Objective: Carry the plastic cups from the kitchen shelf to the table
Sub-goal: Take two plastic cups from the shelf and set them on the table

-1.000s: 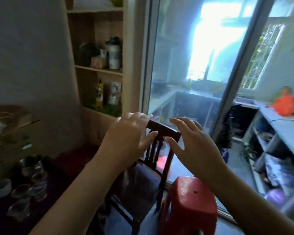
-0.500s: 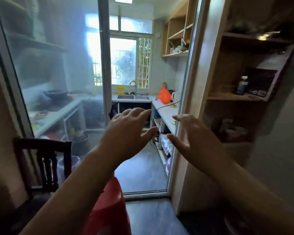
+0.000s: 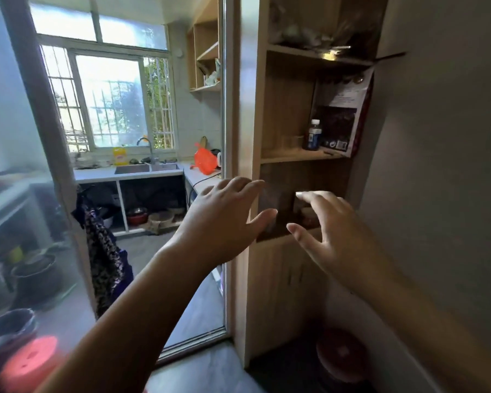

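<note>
A glass door (image 3: 26, 194) is filling the left side of the view, its frosted pane blurring whatever is standing behind it. Past its frame the kitchen is showing through: a barred window (image 3: 108, 100) is letting in daylight above a sink (image 3: 146, 168), and an orange bag (image 3: 204, 161) is sitting on the counter to the right of the sink. A plain wall (image 3: 442, 165) is taking up the right side.

Between doorway and wall a wooden shelf (image 3: 301, 157) is standing upright, with open compartments one above another. A dark printed bag (image 3: 342, 120) is leaning in the middle compartment against its right side, and a small bottle (image 3: 312, 134) is standing just to its left. Faint clear cups (image 3: 291, 141) seem to be standing left of the bottle on the same board, though the blur is making them hard to tell. Things in the lower compartment are too dark and too hidden to name.

Both arms are reaching forward at the height of the lower compartment. The left hand (image 3: 224, 219) is hanging spread in front of the shelf's left upright, fingers apart, holding nothing. The right hand (image 3: 332, 231) is hovering before the lower compartment, fingers likewise spread wide and empty, touching nothing that can be seen.

A red stool (image 3: 29, 361) is showing at the bottom left, blurred.
</note>
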